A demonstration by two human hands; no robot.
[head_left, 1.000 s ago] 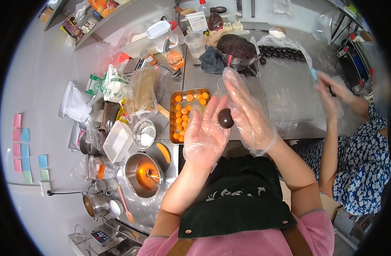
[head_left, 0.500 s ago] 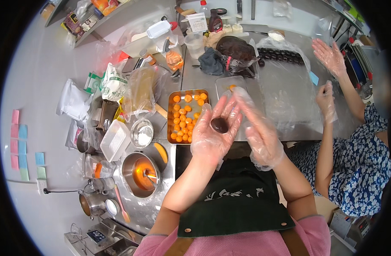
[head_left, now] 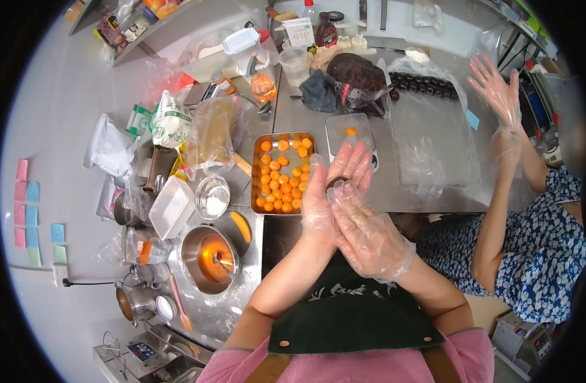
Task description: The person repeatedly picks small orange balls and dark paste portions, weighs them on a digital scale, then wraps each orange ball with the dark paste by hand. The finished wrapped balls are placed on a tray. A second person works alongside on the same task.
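Observation:
My gloved left hand (head_left: 319, 207) lies palm up with its fingers stretched out, and a flattened dark brown piece of paste (head_left: 337, 182) rests on it. Across that palm sits my gloved right hand (head_left: 372, 233), fingers straight and close together, covering most of the paste. Just left of my hands is a metal tray (head_left: 254, 179) of orange balls (head_left: 287, 207) like egg yolks. Beyond my left fingertips, a flat scale (head_left: 337, 126) carries one orange piece (head_left: 351, 131).
Dark balls (head_left: 427, 86) line the back right under plastic film. A co-worker's gloved hands (head_left: 502, 96) are raised at the right. Near left stand a steel pot (head_left: 189, 255) with orange liquid, a bowl of white powder (head_left: 212, 197) and a white plastic box (head_left: 171, 216).
My right hand has come down and left onto my left palm, over the dark paste. The co-worker's nearer hand has risen toward the other one.

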